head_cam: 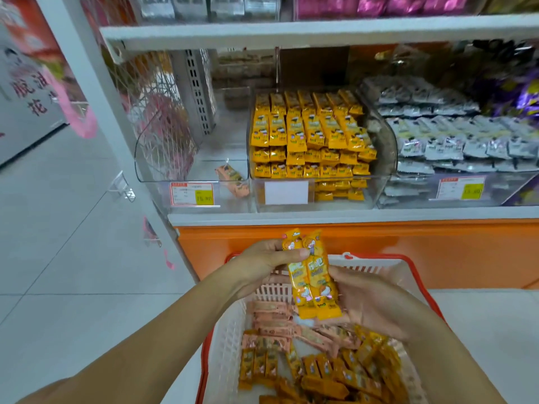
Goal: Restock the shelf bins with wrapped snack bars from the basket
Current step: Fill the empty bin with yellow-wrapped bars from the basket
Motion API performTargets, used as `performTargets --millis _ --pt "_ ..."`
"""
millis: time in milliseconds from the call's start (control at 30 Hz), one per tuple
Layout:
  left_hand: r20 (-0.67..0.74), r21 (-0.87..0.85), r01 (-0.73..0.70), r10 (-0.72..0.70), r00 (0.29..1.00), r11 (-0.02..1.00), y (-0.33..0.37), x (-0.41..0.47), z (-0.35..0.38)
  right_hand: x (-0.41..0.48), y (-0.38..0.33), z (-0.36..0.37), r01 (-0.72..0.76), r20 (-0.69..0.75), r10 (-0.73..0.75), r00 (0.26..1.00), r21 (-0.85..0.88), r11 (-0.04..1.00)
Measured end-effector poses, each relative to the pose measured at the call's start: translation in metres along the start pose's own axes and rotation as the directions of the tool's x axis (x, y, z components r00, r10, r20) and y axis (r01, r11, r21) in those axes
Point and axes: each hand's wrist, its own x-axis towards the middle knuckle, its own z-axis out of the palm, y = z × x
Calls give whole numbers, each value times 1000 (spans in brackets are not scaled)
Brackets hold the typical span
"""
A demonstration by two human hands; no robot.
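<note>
both hands, left hand (pixel 264 262) at ten o'clock and right hand (pixel 367 304) at four, are clamping two yellow foil-wrapped snack bars (pixel 312 279) above the white slatted plastic basket (pixel 224 354).

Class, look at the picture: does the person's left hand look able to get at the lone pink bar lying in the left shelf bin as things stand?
Probably not at once: the left hand is gripping the yellow bars together with the right hand. The left bin is open-topped, with nothing over the pink bar.

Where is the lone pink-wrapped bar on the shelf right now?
The pink-wrapped bar lies alone in the left clear bin, at its front right corner, beside the bin of yellow bars.
</note>
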Motion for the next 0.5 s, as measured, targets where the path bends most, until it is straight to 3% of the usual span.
performTargets --millis 100,167,333,500 --pt "-3 -16 5 -5 1000 1000 5 2 7 -6 -7 9 83 -288 -132 948 -179 980" --pt "7 -7 2 -2 1000 1000 9 4 12 -11 -10 15 134 -384 -252 888 -307 942" --pt "69 -6 -28 28 997 1000 27 8 29 -23 -18 24 152 -371 -461 806 -623 767" --pt "46 8 -150 149 988 989 51 9 41 -25 -26 22 236 -386 -700 601 -751 617"
